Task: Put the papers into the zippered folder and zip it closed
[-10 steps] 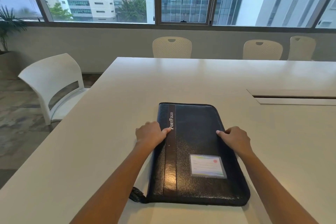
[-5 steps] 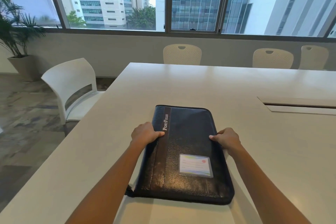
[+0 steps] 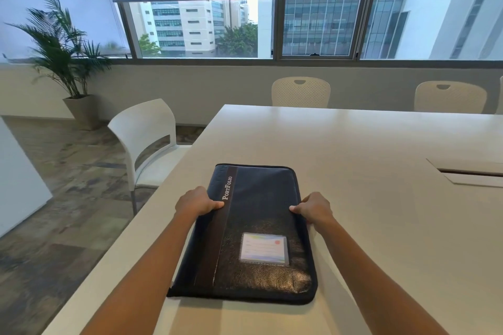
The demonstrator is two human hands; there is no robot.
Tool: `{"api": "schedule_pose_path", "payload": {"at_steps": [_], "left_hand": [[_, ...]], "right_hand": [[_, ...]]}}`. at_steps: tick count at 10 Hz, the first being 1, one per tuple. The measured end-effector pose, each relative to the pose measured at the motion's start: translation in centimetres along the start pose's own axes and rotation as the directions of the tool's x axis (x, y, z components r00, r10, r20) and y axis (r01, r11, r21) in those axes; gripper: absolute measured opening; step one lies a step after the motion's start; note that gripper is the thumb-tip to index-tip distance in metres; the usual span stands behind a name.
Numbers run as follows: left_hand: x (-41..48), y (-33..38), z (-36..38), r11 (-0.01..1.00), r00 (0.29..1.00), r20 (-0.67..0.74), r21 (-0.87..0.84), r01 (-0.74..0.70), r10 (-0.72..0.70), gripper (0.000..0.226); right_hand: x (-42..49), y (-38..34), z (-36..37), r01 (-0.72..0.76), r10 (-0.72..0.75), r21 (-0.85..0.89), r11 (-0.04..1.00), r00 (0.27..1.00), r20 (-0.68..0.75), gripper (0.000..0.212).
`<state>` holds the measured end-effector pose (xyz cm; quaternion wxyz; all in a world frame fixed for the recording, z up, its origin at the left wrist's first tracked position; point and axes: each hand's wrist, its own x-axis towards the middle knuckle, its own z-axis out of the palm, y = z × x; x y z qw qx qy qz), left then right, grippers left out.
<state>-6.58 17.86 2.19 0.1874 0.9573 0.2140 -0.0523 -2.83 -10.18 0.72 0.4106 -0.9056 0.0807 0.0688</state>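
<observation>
Tabletop [image 3: 381,144], lower centre: left hand [image 3: 196,202] and right hand [image 3: 315,209] have clenched onto the closed folder [image 3: 258,212], shifting it; task looks finished

The zippered folder [image 3: 261,198] is black-blue with a grained, leather-like pattern. A dark brown stripe [image 3: 216,231] with white letters runs near its left edge. Its card [image 3: 263,248] is white with pale blue and yellow bands and one red dot. The table [image 3: 353,144] and the chair [image 3: 141,128] are white, and the floor [image 3: 68,171] is mottled grey-brown.
</observation>
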Motion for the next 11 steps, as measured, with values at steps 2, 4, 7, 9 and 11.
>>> {"api": "schedule_pose_path", "payload": {"at_steps": [2,4,7,9,11], "left_hand": [[1.1,-1.3,-0.3,0.999,0.999,0.017,0.009,0.034,-0.034,0.052],[1.8,-1.5,0.1,0.997,0.999,-0.003,0.065,0.044,-0.043,0.051],[1.9,-1.0,0.6,0.987,0.999,-0.007,0.156,0.047,-0.046,0.049],[-0.4,4.2,1.3,0.958,0.910,-0.376,0.276,-0.072,0.177,0.044],[-1.2,11.6,1.1,0.917,0.752,-0.527,0.271,-0.292,0.395,0.066]], "right_hand": [[0.2,-0.9,1.3,0.026,-0.026,-0.029,0.999,1.000,-0.001,0.036],[0.1,-0.5,1.8,0.081,-0.085,-0.112,0.990,0.996,-0.027,0.034],[-0.1,0.7,3.3,0.165,-0.194,-0.205,0.965,0.972,-0.129,0.036],[-0.4,1.2,2.1,0.221,-0.260,-0.232,0.947,0.954,-0.151,0.028],[-0.8,-0.1,-2.9,0.272,-0.443,-0.426,0.863,0.814,-0.375,0.034]]}}
